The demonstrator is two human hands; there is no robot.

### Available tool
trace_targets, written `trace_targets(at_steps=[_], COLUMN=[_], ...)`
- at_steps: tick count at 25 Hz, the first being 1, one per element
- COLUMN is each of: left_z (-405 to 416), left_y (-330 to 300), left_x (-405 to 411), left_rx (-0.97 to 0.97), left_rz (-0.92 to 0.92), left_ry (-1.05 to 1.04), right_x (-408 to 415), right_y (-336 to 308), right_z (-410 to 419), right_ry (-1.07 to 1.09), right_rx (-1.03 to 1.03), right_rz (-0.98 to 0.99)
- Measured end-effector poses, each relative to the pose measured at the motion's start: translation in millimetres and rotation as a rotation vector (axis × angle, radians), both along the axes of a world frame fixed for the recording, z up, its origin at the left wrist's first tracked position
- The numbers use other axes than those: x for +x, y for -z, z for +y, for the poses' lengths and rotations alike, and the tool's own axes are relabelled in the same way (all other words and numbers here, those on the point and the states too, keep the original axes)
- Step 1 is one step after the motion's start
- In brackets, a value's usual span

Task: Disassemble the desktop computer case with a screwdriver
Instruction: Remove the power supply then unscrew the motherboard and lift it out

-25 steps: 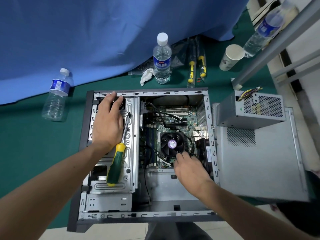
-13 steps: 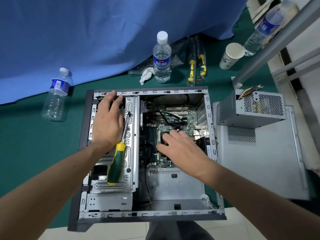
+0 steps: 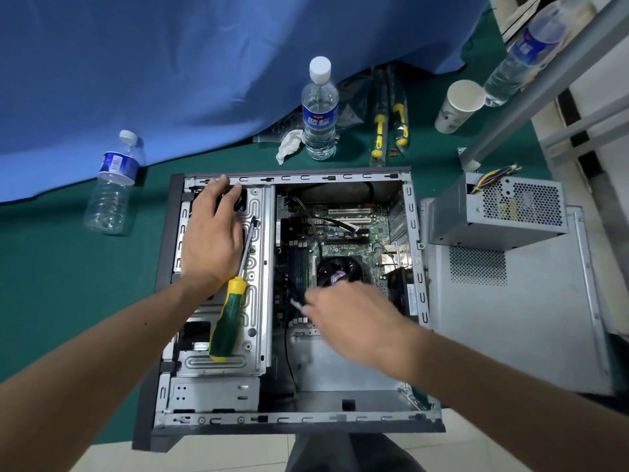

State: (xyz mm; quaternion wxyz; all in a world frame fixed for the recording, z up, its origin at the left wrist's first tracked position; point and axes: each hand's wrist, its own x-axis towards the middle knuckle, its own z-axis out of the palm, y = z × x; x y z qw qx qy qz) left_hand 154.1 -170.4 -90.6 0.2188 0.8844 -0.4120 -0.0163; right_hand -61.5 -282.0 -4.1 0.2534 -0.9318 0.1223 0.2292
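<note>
The open desktop case [image 3: 306,419] lies on its side on a green mat. My left hand [image 3: 209,240] rests flat on the silver drive cage [image 3: 258,267], fingertips at the case's far rim. A green-and-yellow screwdriver [image 3: 228,321] lies loose on the cage beside my left wrist. My right hand [image 3: 354,318] is blurred over the motherboard [image 3: 350,233], just below the CPU fan [image 3: 340,270]. It seems to pinch a small pale connector [image 3: 296,303] at its fingertips.
The removed power supply [image 3: 497,212] sits on the detached side panel [image 3: 510,318] to the right. Behind the case are a standing water bottle [image 3: 320,110], a crumpled tissue [image 3: 289,144], packaged screwdrivers [image 3: 389,124] and a paper cup [image 3: 459,105]. Another bottle [image 3: 112,185] lies at the left.
My right hand moved from the fan's near edge up over the fan, then drew back toward the lower left with a small pale piece at its fingertips. The left hand and screwdriver stayed put.
</note>
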Motion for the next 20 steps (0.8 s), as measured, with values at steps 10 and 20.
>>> trace_targets(at_steps=[10,20], left_z=[-1,0], left_y=[-1,-2], left_x=[-1,-1], left_rx=[-0.003,-0.003], left_rz=[0.004,0.012], left_ry=[-0.009,-0.003], right_x=[-6,52], right_y=[-2,23], right_z=[-17,-46], right_ry=[-0.021,0.556], right_rx=[-0.01,-0.028], right_rz=[0.088,-0.251])
